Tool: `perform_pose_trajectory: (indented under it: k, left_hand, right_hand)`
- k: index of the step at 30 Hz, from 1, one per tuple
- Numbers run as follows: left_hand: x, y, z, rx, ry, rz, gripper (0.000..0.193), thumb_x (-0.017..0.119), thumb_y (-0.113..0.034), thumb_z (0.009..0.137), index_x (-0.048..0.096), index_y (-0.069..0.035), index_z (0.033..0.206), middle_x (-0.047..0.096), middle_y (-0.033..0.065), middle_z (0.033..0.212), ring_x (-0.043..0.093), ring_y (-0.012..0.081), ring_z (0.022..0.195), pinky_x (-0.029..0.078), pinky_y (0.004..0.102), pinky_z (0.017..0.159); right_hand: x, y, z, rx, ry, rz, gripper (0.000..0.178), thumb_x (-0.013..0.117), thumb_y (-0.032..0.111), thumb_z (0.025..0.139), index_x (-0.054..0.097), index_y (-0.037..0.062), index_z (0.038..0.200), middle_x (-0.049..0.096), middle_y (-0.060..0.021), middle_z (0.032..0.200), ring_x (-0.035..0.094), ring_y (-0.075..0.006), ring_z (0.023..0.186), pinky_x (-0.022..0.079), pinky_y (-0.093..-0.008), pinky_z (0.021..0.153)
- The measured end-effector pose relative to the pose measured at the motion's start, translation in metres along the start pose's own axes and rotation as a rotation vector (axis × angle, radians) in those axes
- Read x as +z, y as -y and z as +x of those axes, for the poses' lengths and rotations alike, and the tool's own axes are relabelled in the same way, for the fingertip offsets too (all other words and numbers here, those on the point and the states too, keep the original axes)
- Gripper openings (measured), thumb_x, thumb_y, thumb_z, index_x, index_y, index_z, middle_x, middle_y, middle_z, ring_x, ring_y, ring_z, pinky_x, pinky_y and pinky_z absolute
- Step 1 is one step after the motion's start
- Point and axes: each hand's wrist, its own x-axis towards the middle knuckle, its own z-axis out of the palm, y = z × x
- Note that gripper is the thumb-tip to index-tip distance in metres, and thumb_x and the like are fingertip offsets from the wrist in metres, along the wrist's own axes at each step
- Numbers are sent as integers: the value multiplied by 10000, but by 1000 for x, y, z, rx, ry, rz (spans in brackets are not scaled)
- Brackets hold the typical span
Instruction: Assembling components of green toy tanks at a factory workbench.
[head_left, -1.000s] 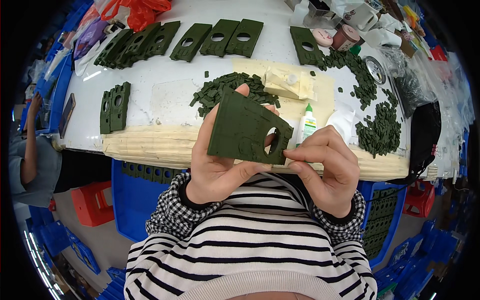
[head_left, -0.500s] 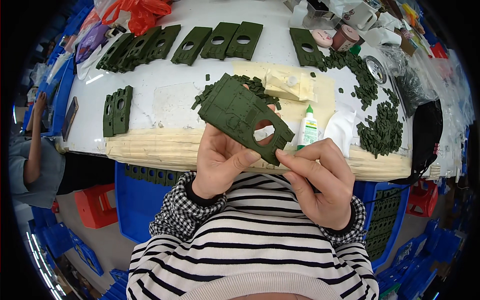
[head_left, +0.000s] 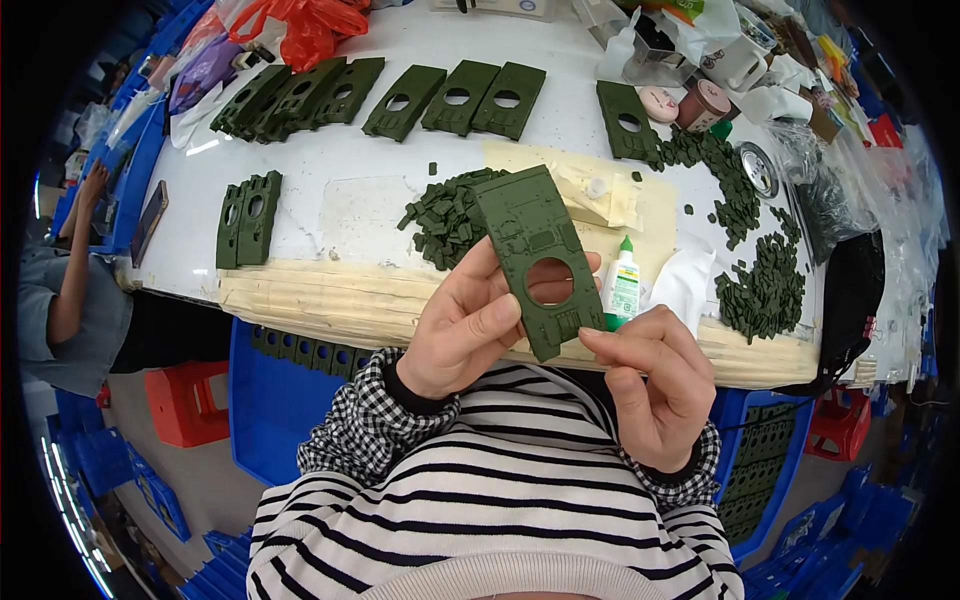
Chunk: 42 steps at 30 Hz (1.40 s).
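Observation:
My left hand [head_left: 455,330] grips a dark green plastic toy tank hull top [head_left: 522,222] with a large round hole, its thumb on the near side and other fingers behind. The part tilts above the front of the table. My right hand [head_left: 662,385] is at the hull's lower right corner, index fingertip touching or almost touching it. The thumb is apart from that finger, the others are curled, and nothing shows between them. Behind the hull lies a heap of small green pieces [head_left: 445,222]. A white glue bottle [head_left: 623,285] with a green tip stands just beyond my right hand.
More hull tops [head_left: 455,97] line the table's back, and two [head_left: 248,220] lie at left. Green pieces [head_left: 765,290] are heaped at right near a white cloth [head_left: 682,280]. Blue bins [head_left: 265,420] flank my lap. A person's arm [head_left: 75,250] is at far left.
The hull top has turned clockwise to a more upright tilt and come slightly nearer and to the right. My right hand's thumb and index finger have spread a little.

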Motion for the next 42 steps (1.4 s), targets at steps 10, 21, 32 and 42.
perform_pose_trajectory:
  k: [10, 21, 32, 42]
  left_hand:
    - [1, 0, -2, -42, 19, -38, 623, 484, -297, 951, 200, -61, 1452, 344, 328, 1388, 420, 380, 1276, 364, 476, 1057]
    - [-2, -4, -1, -120, 84, -98, 640, 468, -274, 945, 162, -42, 1457, 331, 353, 1371, 473, 397, 1220, 415, 485, 1020]
    - [-2, 1, -5, -128, 78, -70, 628, 470, -261, 942, 183, -38, 1454, 346, 343, 1366, 453, 379, 1242, 388, 477, 1041]
    - [-3, 6, -7, -66, 93, 37, 604, 458, -212, 934, 204, -25, 1448, 391, 252, 1367, 421, 368, 1267, 372, 496, 1051]
  right_hand:
    - [1, -4, -4, -24, -44, -13, 202, 707, 63, 785, 698, 5, 979, 579, -68, 737, 528, -171, 641, 418, -258, 569]
    - [-2, -11, -8, -6, -146, -8, 137, 687, 1, 781, 676, -30, 914, 604, -87, 741, 539, -155, 640, 433, -238, 576]
    - [4, -5, -5, -135, -131, -130, 292, 803, -25, 602, 681, 24, 863, 596, -59, 725, 545, -177, 628, 441, -255, 548]
    - [14, 0, -1, -243, -101, -257, 269, 819, 29, 568, 716, 47, 816, 569, -25, 680, 525, -182, 609, 446, -279, 528]
